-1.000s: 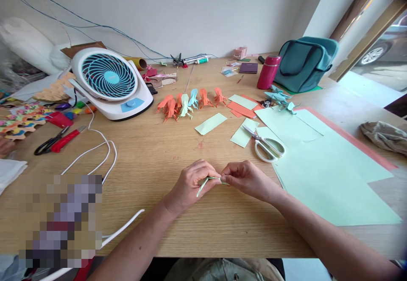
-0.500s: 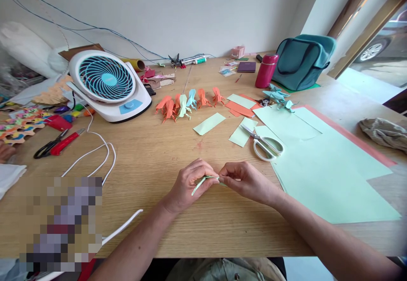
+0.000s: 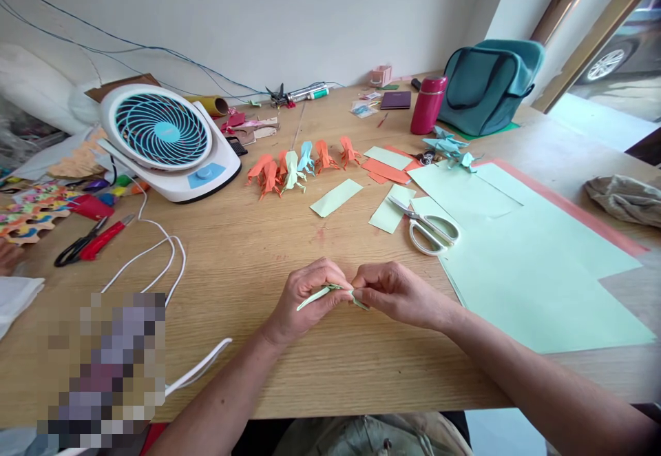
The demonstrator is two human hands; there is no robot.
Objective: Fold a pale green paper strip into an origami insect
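Note:
A small folded piece of pale green paper [image 3: 316, 294] is pinched between both my hands just above the wooden table [image 3: 248, 256]. My left hand [image 3: 304, 299] grips its left part with closed fingers, a thin folded strip sticking out to the left. My right hand [image 3: 395, 293] pinches its right end with thumb and fingers pressed together. Beyond them lies a row of folded paper figures [image 3: 297, 163] in orange, pale green and light blue.
White-handled scissors [image 3: 431, 226] lie on cut green slips beside large pale green sheets [image 3: 521, 256]. A white and blue desk fan [image 3: 168, 139] with a white cable stands at the left. Red pliers [image 3: 90, 242], a pink bottle [image 3: 427, 105] and a teal bag [image 3: 488, 87] sit further off.
The protruding strip of the folded paper has swung lower and further to the left. Both hands stay pinched on the paper in nearly the same place. The camera view has shifted slightly.

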